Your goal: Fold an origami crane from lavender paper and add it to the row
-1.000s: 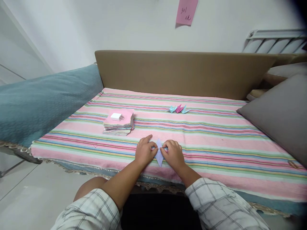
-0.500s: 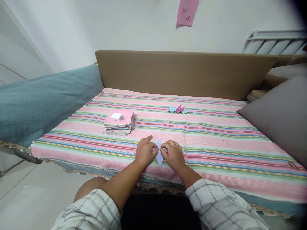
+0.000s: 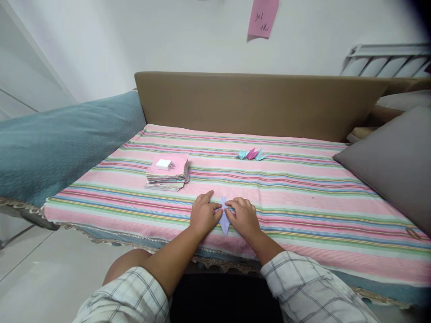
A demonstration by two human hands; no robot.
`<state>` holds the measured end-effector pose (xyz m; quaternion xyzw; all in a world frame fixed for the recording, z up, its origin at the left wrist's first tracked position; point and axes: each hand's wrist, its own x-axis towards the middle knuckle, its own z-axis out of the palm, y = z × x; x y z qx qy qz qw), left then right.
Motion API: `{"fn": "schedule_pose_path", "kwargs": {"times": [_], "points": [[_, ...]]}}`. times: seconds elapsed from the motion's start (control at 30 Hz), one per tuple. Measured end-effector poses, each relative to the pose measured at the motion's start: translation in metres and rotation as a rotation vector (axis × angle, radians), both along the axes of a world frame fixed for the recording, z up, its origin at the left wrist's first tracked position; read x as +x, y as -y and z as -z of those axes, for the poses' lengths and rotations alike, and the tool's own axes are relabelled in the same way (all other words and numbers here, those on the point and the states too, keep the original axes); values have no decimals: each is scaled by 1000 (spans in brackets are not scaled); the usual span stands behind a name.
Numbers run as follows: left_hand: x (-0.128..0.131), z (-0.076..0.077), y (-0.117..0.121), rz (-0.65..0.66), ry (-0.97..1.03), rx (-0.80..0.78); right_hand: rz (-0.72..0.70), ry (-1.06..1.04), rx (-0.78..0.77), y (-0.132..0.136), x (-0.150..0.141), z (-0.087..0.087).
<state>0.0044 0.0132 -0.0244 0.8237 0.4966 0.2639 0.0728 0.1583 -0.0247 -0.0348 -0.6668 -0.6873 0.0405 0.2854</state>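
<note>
Lilac paper (image 3: 225, 225), folded into a narrow diamond, lies on the striped cloth (image 3: 296, 197) with its long points aimed away from and toward the person. Grip at both sides is drawn in close: thumb and forefinger of the left hand (image 3: 203, 216) are pinched at one side of its middle, and those of the right hand (image 3: 244, 218) at the other; how many layers each pinch has hold of cannot be told. Handling looks best with light, matched pressure, layers lined up along the centre and each crease run slowly toward its tip, since soft cloth probably gives less backing than a hard board and thin points may crumple. Nearest edge is the cloth's front border (image 3: 232, 252), just past the near point, so wrists are better kept level over it. Beyond the left hand, the paper stack (image 3: 168, 176) with a white plug adapter (image 3: 164, 164) on top limits a forward-left sweep. Wider room runs rightward, toward the grey cushion (image 3: 393, 157), and ahead, short of the small folded paper figures (image 3: 252, 154).
</note>
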Motion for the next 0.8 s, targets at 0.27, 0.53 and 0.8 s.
{"fn": "schedule_pose_path", "kwargs": {"times": [0.27,0.53,0.8], "points": [[1,0,0,1,-17,-10,-3,19,-15,0,0,-1],[-1,3,2,73,-43,73,-2,62,-19,0,0,0],[0,6,2,114,-80,153,3,71,10,0,0,2]]}}
